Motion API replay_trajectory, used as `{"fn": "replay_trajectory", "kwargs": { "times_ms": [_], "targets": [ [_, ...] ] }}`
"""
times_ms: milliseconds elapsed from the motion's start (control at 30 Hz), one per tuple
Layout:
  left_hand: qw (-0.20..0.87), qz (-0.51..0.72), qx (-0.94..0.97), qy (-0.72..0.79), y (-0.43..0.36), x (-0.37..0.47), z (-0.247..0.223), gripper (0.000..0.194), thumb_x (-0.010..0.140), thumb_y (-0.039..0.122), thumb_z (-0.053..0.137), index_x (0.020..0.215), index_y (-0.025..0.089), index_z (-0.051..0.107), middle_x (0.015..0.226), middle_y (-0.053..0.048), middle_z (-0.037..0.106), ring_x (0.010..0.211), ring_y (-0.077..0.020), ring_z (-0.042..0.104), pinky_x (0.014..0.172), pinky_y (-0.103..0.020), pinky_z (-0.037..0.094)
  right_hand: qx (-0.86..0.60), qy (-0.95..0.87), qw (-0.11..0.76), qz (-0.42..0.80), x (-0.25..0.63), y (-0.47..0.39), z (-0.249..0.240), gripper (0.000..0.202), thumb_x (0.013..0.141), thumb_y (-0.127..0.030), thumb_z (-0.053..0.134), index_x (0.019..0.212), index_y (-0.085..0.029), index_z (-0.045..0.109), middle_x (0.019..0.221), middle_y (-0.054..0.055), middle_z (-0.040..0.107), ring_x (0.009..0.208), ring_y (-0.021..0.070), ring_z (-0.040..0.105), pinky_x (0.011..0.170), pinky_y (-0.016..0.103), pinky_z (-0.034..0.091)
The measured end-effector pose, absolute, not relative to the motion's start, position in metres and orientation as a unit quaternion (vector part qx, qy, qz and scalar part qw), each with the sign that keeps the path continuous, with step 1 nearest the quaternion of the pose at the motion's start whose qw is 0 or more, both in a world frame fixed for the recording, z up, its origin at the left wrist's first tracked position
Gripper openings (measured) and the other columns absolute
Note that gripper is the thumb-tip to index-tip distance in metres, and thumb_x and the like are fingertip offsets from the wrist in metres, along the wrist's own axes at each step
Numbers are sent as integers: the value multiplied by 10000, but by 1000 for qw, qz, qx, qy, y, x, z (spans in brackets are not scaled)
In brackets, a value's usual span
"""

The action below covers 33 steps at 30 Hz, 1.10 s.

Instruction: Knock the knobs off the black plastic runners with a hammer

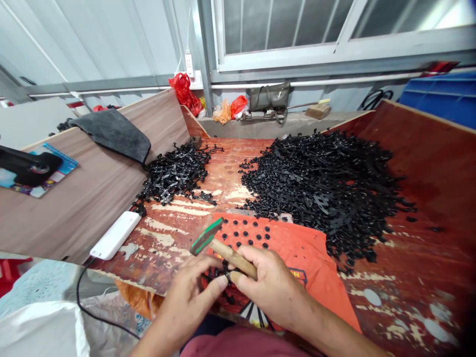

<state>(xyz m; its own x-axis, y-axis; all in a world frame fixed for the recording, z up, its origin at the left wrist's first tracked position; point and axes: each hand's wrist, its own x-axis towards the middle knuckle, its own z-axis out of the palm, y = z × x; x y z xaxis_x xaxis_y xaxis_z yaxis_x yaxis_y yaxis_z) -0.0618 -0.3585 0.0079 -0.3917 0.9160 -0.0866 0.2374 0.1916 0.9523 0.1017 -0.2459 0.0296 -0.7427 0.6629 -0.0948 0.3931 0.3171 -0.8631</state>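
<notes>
My right hand is closed around the wooden handle of a hammer, whose green-edged head points up and left. The thumb and fingers of my left hand close on a small black plastic part, close to the tips of my right fingers. Both hands are low over an orange printed cloth at the near edge of the table. Just beyond the hammer, several round black pieces stand in rows on the cloth. More dark parts lie under my left fingers, partly hidden.
A large heap of black plastic parts spreads to the right, a smaller heap to the left. A white power bank with a black cable lies at the left edge. Wooden boards wall the worn red table. A blue crate stands back right.
</notes>
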Motion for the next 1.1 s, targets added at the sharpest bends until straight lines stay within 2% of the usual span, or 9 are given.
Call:
{"fn": "replay_trajectory", "kwargs": {
  "times_ms": [67, 133, 267, 467, 567, 733, 867, 1000, 1100],
  "targets": [
    [470, 483, 389, 628, -355, -49, 0, 220, 807, 430, 691, 809, 212, 724, 807, -47, 676, 758, -205, 592, 713, -264, 463, -325, -797, 148, 488, 100, -248, 26, 122, 769, -120, 531, 682, -200, 499, 605, -76, 471, 566, 92, 438, 518, 206, 284],
    [520, 505, 334, 602, -352, -44, -6, 284, 825, 472, 659, 800, 191, 687, 732, -23, 627, 648, -157, 536, 610, -233, 431, -321, -790, 144, 502, 101, -248, 25, 89, 800, -136, 535, 738, -193, 564, 643, -68, 512, 591, 98, 459, 539, 203, 319],
    [455, 544, 274, 649, -343, -65, -6, 353, 756, 508, 702, 686, 173, 619, 649, 14, 569, 614, -127, 484, 576, -205, 393, -328, -759, 162, 539, 117, -240, 24, 168, 896, -235, 529, 1001, -201, 656, 827, -33, 635, 700, 129, 543, 626, 213, 416],
    [370, 505, 267, 733, -321, -107, -26, 345, 694, 431, 680, 548, 171, 506, 540, 48, 439, 538, -96, 375, 510, -192, 282, -407, -714, 204, 533, 174, -221, -6, 371, 936, -370, 520, 1258, -202, 594, 1011, 36, 680, 876, 205, 622, 760, 270, 496],
    [361, 485, 283, 745, -313, -110, -43, 333, 713, 404, 646, 545, 182, 465, 536, 47, 444, 532, -101, 387, 511, -196, 285, -439, -708, 203, 515, 199, -217, -26, 415, 917, -406, 534, 1269, -197, 603, 1009, 52, 691, 872, 227, 633, 767, 294, 518],
    [351, 466, 313, 749, -306, -108, -54, 374, 755, 445, 624, 545, 192, 446, 521, 52, 438, 512, -102, 385, 495, -200, 272, -480, -692, 222, 492, 219, -218, -43, 412, 861, -424, 584, 1204, -214, 674, 781, 13, 686, 687, 212, 630, 644, 278, 534],
    [319, 446, 341, 764, -304, -112, -60, 403, 757, 486, 624, 543, 194, 447, 514, 56, 419, 509, -104, 378, 498, -203, 269, -479, -690, 233, 491, 220, -217, -44, 401, 846, -442, 595, 1172, -228, 692, 806, 17, 703, 684, 211, 636, 632, 280, 542],
    [319, 431, 357, 765, -303, -116, -64, 421, 757, 508, 626, 543, 192, 450, 519, 47, 420, 516, -107, 379, 502, -205, 272, -494, -684, 216, 492, 218, -216, -44, 465, 806, -484, 610, 1151, -182, 688, 806, 36, 715, 691, 226, 650, 630, 289, 550],
    [329, 421, 369, 761, -304, -116, -62, 415, 763, 504, 620, 545, 191, 457, 523, 46, 422, 518, -108, 380, 506, -208, 269, -498, -692, 197, 484, 221, -216, -49, 486, 846, -480, 572, 1205, -163, 655, 801, 41, 719, 700, 230, 661, 637, 293, 552]
  ]
}}
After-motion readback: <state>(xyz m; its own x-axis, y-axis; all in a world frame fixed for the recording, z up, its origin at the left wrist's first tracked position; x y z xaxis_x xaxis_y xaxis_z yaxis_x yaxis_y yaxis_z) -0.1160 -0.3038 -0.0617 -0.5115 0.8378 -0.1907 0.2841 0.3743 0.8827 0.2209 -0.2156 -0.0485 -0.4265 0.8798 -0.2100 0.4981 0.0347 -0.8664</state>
